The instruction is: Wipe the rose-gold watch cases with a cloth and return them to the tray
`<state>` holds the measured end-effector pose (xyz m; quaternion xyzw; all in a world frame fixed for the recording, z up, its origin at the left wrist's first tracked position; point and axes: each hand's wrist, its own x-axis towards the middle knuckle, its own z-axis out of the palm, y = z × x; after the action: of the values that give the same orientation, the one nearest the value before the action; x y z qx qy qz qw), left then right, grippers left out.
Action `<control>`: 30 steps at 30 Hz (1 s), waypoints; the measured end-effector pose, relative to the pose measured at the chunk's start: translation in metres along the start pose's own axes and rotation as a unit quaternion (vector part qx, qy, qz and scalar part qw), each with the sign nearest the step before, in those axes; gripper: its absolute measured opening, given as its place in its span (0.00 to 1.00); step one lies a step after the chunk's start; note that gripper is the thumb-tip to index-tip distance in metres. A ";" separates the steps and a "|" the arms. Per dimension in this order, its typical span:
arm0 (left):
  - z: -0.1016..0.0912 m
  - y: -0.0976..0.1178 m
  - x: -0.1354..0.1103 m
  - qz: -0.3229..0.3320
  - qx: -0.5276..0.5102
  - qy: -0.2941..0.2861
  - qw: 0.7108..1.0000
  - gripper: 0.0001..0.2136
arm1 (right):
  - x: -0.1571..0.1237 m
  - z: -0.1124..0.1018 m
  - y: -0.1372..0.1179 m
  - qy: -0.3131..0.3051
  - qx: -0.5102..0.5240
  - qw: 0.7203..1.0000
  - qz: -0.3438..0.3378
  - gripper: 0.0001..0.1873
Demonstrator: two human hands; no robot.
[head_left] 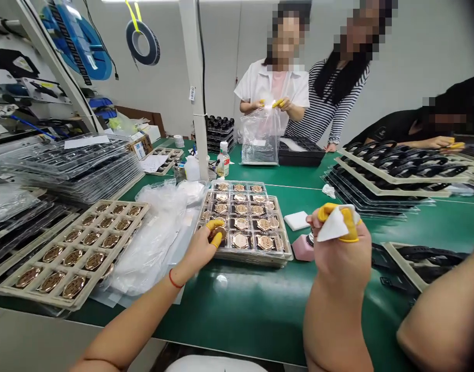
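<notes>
My left hand (201, 247), with yellow finger cots on thumb and forefinger, pinches a round dark-and-gold watch case (217, 235). It is over the near left corner of a clear plastic tray (285, 243), whose pockets hold several rose-gold watch cases (241, 223). The tray lies on a stack of similar trays. Raised to the right of that stack, my right hand (343, 253) also wears yellow finger cots and grips a folded white wipe (333, 226). A pink bottle (303, 248) and a white pad (296, 220) lie between the stack and this hand.
A beige tray of watch cases (72, 257) lies left, beside crumpled plastic bags (147, 243). Stacked clear trays (85, 170) stand behind. Trays of black straps (407, 163) fill the right. Across the green table (252, 305), a person holds a clear bag (260, 134); two others are nearby.
</notes>
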<state>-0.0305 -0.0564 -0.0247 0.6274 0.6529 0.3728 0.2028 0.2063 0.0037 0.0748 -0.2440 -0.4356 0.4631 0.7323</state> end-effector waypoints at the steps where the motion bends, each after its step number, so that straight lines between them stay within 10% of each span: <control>1: -0.005 -0.003 0.003 0.004 0.067 0.000 0.998 0.14 | -0.001 -0.001 0.001 0.003 -0.006 1.000 -0.002 0.12; 8: -0.031 0.005 0.025 0.023 0.245 -0.006 0.969 0.12 | -0.005 -0.006 0.008 -0.044 -0.047 0.997 0.051 0.11; 18: -0.037 0.008 0.070 0.023 0.247 -0.091 0.965 0.06 | -0.007 0.008 0.023 -0.210 -0.148 0.953 0.162 0.12; 25: -0.026 0.071 0.020 0.148 0.087 -0.065 0.983 0.07 | -0.020 0.025 0.032 -0.343 -0.216 0.914 -0.027 0.04; 30: -0.019 0.083 0.015 0.246 -0.073 0.013 0.966 0.07 | -0.029 0.020 0.029 -0.303 -0.211 0.923 -0.105 0.13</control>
<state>0.0087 -0.0515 0.0517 0.7472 0.4520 0.4660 0.1420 0.1700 -0.0097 0.0513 -0.1941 -0.7474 0.3330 0.5411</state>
